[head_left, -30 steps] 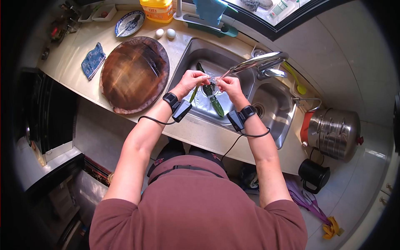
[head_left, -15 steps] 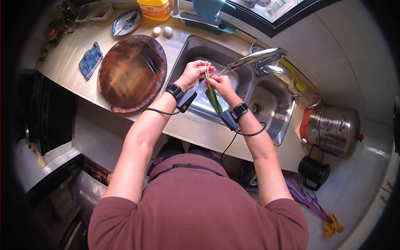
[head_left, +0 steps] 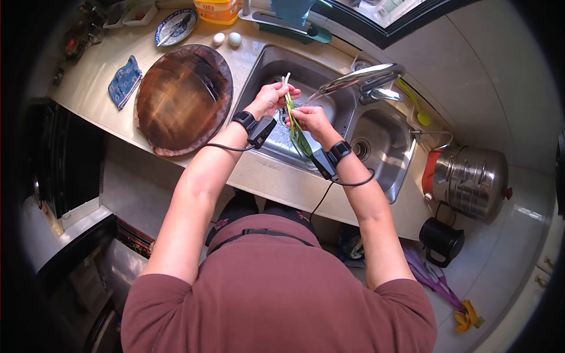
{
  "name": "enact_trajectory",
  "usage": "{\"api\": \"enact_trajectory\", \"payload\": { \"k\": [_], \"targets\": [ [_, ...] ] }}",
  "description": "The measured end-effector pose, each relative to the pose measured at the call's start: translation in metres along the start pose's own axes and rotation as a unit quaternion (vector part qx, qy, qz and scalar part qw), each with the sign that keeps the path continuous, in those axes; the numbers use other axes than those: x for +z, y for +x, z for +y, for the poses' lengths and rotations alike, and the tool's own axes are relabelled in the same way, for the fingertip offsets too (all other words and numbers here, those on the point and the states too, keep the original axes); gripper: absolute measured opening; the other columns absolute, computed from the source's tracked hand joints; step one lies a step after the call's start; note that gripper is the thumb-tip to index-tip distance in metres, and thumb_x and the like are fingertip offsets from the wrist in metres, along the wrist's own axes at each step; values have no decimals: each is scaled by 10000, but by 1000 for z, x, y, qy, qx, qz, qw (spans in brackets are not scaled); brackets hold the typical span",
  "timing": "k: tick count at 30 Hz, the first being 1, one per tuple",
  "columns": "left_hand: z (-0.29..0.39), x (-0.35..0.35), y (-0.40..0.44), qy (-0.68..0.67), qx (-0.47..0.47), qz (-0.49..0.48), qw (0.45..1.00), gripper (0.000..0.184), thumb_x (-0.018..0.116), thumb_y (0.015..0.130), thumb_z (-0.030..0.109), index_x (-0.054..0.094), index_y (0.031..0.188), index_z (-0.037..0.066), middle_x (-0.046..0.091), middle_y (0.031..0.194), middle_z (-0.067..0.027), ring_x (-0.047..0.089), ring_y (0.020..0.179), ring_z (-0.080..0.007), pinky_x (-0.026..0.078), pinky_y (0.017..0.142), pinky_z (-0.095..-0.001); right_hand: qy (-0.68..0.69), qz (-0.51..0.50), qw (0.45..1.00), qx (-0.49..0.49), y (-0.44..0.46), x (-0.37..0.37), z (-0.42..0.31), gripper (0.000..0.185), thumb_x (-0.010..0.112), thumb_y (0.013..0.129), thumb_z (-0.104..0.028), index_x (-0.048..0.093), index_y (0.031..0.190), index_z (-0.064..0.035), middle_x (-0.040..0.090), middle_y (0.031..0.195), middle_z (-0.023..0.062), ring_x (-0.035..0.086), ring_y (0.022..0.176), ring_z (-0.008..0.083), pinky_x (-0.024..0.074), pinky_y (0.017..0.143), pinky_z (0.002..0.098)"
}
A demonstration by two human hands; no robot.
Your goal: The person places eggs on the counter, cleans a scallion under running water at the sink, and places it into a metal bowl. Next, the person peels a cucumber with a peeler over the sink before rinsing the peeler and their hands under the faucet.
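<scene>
Over the larger sink basin [head_left: 268, 67], my left hand [head_left: 272, 99] pinches a few green onions [head_left: 290, 106] just below their white ends. My right hand [head_left: 313, 122] closes on the same stalks lower down, and the green leaves droop below it toward the basin's near edge. Right beside the hands is the spout of the chrome faucet [head_left: 368, 76], with a stream of water that seems to fall by my right hand. My palms and some fingers are hidden from above.
Left of the sink lies a round wooden cutting board [head_left: 185, 100], with a blue cloth [head_left: 125, 82] beyond it. Two eggs [head_left: 235, 39] and a patterned plate [head_left: 176, 27] sit behind. At right are a smaller basin [head_left: 382, 153], a steel pot [head_left: 471, 182] and a black mug-like vessel [head_left: 441, 241].
The green onions' white ends now stick up farther above my left hand, and the stalks look more spread. Both hands remain over the basin, my left slightly lower.
</scene>
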State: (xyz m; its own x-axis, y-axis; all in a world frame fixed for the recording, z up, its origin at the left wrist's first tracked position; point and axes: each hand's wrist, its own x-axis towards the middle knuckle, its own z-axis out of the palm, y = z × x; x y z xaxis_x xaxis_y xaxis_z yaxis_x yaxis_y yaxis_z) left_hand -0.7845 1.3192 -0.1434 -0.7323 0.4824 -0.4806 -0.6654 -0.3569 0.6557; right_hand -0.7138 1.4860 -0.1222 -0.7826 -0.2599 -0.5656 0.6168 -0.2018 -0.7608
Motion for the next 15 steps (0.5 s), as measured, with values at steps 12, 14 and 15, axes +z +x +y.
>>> {"api": "enact_trajectory", "payload": {
  "k": [12, 14, 15],
  "targets": [
    [20, -29, 17, -23, 54, 24, 998, 184, 434, 985, 142, 523, 1055, -2, 581, 1170, -201, 582, 1114, -305, 506, 930, -461, 8, -49, 996, 74, -42, -16, 1, 255, 660, 862, -109, 620, 1048, 62, 679, 958, 163, 690, 826, 232, 568, 695, 283],
    [24, -33, 19, -27, 58, 25, 998, 185, 436, 983, 138, 526, 1057, -7, 581, 1165, -205, 579, 1117, -308, 498, 942, -472, 4, -40, 996, 84, -47, -18, 1, 271, 655, 866, -109, 609, 1066, 68, 674, 976, 168, 687, 842, 237, 569, 703, 286],
    [24, -35, 20, -32, 56, 26, 998, 185, 437, 983, 136, 526, 1058, -8, 581, 1165, -205, 579, 1118, -308, 497, 943, -474, 12, -40, 995, 86, -50, -19, 1, 276, 652, 868, -107, 604, 1073, 72, 670, 984, 171, 685, 851, 237, 569, 704, 285]
  ]
}}
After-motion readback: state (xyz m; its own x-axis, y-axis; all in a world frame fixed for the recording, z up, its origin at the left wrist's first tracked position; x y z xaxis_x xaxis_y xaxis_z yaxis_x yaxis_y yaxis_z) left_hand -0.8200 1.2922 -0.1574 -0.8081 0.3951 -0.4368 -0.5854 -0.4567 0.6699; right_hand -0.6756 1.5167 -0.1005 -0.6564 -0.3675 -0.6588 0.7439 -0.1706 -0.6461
